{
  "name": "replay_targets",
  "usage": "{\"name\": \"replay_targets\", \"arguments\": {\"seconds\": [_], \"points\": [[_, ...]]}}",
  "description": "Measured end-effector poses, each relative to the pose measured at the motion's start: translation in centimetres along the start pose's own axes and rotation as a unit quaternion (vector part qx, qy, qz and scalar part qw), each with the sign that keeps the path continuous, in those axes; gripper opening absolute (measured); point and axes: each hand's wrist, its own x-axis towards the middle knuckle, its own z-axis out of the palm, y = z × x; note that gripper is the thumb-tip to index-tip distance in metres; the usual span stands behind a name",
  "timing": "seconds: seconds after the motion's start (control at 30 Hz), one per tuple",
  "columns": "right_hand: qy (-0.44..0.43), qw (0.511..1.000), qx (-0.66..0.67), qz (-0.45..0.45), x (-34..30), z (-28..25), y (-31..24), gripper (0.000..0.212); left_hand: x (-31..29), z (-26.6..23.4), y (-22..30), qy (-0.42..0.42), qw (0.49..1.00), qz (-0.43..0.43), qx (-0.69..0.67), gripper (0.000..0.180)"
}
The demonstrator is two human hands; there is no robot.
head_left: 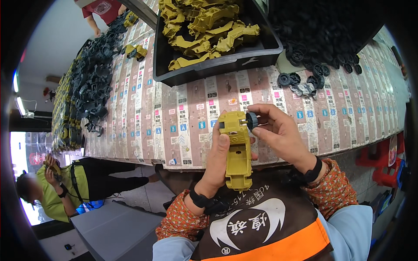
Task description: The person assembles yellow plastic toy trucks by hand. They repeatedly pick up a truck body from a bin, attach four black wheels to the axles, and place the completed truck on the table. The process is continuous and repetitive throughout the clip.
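Observation:
My left hand (214, 162) is closed round the left side of a yellow plastic toy car chassis (238, 152), held upright over the table's front edge with its hollow side toward me. Between the thumb and fingers of my right hand (283, 135) is a small black toy wheel (251, 121). The wheel sits against a short axle peg at the chassis's upper right corner; whether the peg is inside it I cannot tell. My right fingertips are partly hidden behind the wheel. Black bands circle both wrists.
Ahead stands a black bin (222, 69) of yellow parts. Loose wheels (320, 69) pile up at the back right. Dark plastic parts (93, 82) heap along the left, beside more yellow parts (65, 117). One co-worker (65, 191) is at the left, another (104, 11) at the far end.

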Motion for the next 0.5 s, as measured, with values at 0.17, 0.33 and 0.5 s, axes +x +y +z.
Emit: {"name": "replay_targets", "arguments": {"seconds": [0.17,0.33,0.5], "points": [[0.018,1.0,0.012,-0.01,-0.2,0.3,0.0,0.047,0.2,0.8,0.6,-0.007,0.999,0.028,0.019,0.083],[0.034,0.998,0.046,0.024,-1.1,0.6,0.2,0.047,0.5,1.6,0.2,0.018,0.993,0.074,0.096,0.091],[0.034,0.999,0.007,-0.019,-3.1,1.9,0.4,0.051,0.6,0.4,-1.1,-0.004,0.987,0.087,0.134,0.092]]}}
